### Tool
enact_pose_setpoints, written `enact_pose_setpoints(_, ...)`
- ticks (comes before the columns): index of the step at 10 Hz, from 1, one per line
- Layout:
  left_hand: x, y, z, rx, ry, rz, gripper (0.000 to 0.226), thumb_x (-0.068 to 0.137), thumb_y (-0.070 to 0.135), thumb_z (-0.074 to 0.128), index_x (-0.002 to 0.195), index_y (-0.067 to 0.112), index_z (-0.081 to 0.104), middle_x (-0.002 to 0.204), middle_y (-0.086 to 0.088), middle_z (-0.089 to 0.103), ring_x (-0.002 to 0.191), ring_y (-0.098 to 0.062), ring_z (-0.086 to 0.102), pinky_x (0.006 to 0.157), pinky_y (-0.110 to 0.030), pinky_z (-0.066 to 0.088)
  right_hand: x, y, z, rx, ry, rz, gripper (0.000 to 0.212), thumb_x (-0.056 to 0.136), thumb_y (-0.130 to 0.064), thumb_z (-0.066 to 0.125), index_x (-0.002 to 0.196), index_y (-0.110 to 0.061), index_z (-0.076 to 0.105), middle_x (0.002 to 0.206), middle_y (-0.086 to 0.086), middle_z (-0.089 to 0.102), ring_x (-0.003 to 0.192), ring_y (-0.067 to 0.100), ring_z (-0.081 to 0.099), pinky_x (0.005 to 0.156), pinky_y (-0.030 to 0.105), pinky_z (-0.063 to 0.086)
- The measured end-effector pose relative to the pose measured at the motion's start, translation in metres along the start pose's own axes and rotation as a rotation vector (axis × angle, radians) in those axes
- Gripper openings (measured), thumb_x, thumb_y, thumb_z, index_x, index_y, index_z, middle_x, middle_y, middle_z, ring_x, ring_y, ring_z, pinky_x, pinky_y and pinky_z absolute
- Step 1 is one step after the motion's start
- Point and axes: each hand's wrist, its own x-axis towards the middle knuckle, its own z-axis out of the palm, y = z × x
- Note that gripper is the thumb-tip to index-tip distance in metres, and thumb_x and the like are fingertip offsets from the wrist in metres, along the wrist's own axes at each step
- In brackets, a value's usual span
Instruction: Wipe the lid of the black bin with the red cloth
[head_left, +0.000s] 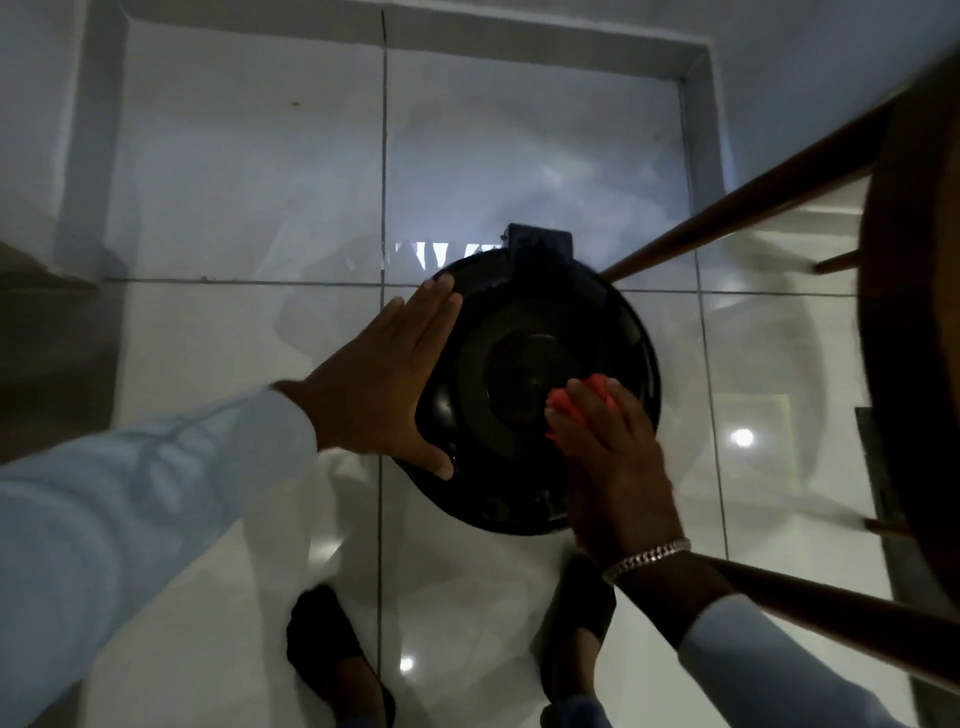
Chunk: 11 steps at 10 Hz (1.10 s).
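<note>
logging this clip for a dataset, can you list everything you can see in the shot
bin lid: one, black, round, seen from above at centre, with a hinge block at its far edge
red cloth: one, red, bunched on the lid's right side under the right hand
floor: large glossy white tiles with dark grout lines, all around the bin
wooden furniture: one, dark brown, at the right edge, its legs slanting across the right side of the frame
bracelet: one, silver chain, on the right wrist
shoes: two, dark, at the bottom
left hand: flat, open, against the lid's left rim, pale blue sleeve
right hand: pressing the cloth on the lid, pale blue sleeve
</note>
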Motion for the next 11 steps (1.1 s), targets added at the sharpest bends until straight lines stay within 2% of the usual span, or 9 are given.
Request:
enact_pose_setpoints(1, -0.017, 0.053, -0.007, -0.176, 0.006, -0.046, 0.111, 0.082, 0.046, 0.07, 0.149, 0.009, -0.011, 0.161, -0.013, -0.013, 0.149, -0.026, -0.013, 0.122, -0.037, -0.001, 0.005, -0.027, -0.026, 0.221, 0.155, 0.084, 0.032, 0.084, 0.001, 0.062, 0.115, -0.003, 0.066, 0.133, 0.009, 0.056, 0.13, 0.039, 0.049, 0.112, 0.049, 0.037)
enact_pose_setpoints(2, -0.029, 0.128, -0.047, -1.042, 0.128, -0.306, 0.062, 0.088, 0.034, 0.056, 0.145, 0.016, 0.04, 0.145, -0.007, 0.05, 0.135, -0.023, 0.048, 0.107, -0.022, 0.039, 0.006, -0.056, -0.078, 0.38, 0.287, 0.116, 0.038, 0.085, -0.006, 0.063, 0.122, -0.013, 0.063, 0.136, -0.005, 0.048, 0.133, 0.027, 0.046, 0.112, 0.041, 0.038)
enact_pose_setpoints(3, -0.028, 0.186, -0.093, -1.648, 0.145, -0.401, 0.049, 0.083, 0.05, 0.056, 0.124, 0.025, 0.063, 0.119, -0.006, 0.071, 0.11, -0.022, 0.068, 0.09, -0.038, 0.055, -0.001, -0.073, -0.146, 0.583, 0.273, 0.238, 0.054, 0.08, -0.019, 0.063, 0.132, -0.031, 0.052, 0.15, -0.005, 0.041, 0.142, 0.02, 0.037, 0.112, 0.05, 0.041)
enact_pose_setpoints(5, 0.01, 0.29, -0.153, -1.587, 0.309, -0.435, 0.032, 0.066, 0.025, 0.086, 0.095, 0.029, 0.074, 0.097, -0.001, 0.079, 0.092, -0.02, 0.074, 0.083, -0.038, 0.056, -0.038, -0.004, -0.279, 1.137, 0.405, 0.395, 0.057, 0.069, -0.003, 0.062, 0.12, -0.028, 0.061, 0.143, 0.003, 0.053, 0.131, 0.016, 0.051, 0.102, 0.04, 0.047)
enact_pose_setpoints(7, 0.08, 0.364, -0.165, -1.263, 0.421, -0.469, 0.027, 0.086, 0.017, 0.071, 0.113, 0.02, 0.068, 0.107, -0.004, 0.074, 0.1, -0.02, 0.069, 0.09, -0.044, 0.057, -0.04, 0.098, -0.311, 1.146, 0.383, 0.715, 0.045, 0.081, 0.016, 0.058, 0.119, -0.009, 0.058, 0.083, 0.015, 0.072, 0.07, 0.02, 0.069, 0.067, 0.033, 0.058)
enact_pose_setpoints(8, 0.098, 0.381, -0.161, -1.133, 0.446, -0.488, 0.044, 0.088, 0.012, 0.066, 0.131, 0.02, 0.057, 0.123, -0.001, 0.067, 0.107, -0.01, 0.061, 0.096, -0.033, 0.053, -0.026, 0.122, -0.295, 0.857, 0.386, 0.719, 0.04, 0.084, 0.002, 0.065, 0.118, -0.016, 0.055, 0.092, 0.012, 0.072, 0.076, 0.024, 0.068, 0.073, 0.039, 0.058)
enact_pose_setpoints(9, 0.092, 0.381, -0.165, -1.066, 0.475, -0.491, 0.046, 0.089, 0.011, 0.063, 0.134, 0.018, 0.054, 0.126, -0.001, 0.066, 0.102, -0.006, 0.06, 0.09, -0.024, 0.051, -0.019, 0.131, -0.281, 0.613, 0.319, 0.733, 0.037, 0.084, -0.008, 0.068, 0.118, -0.017, 0.055, 0.103, 0.011, 0.073, 0.069, 0.01, 0.063, 0.06, 0.006, 0.047)
enact_pose_setpoints(10, 0.073, 0.369, -0.186, -0.974, 0.59, -0.485, 0.042, 0.094, 0.027, 0.059, 0.136, 0.018, 0.053, 0.125, 0.008, 0.065, 0.094, 0.007, 0.057, 0.084, -0.01, 0.042, -0.01, 0.116, -0.29, 0.454, 0.224, 0.711, 0.041, 0.09, -0.02, 0.062, 0.129, -0.014, 0.051, 0.12, 0.014, 0.069, 0.096, 0.027, 0.067, 0.081, 0.022, 0.053)
enact_pose_setpoints(11, 0.042, 0.369, -0.249, -0.914, 0.75, -0.417, 0.062, 0.091, 0.056, 0.043, 0.141, 0.019, 0.047, 0.128, 0.012, 0.062, 0.099, 0.008, 0.05, 0.084, -0.009, 0.032, 0.0, 0.072, -0.341, 0.45, 0.466, 0.519, 0.036, 0.096, -0.032, 0.052, 0.126, -0.013, 0.055, 0.128, 0.011, 0.065, 0.12, 0.032, 0.058, 0.099, 0.033, 0.042)
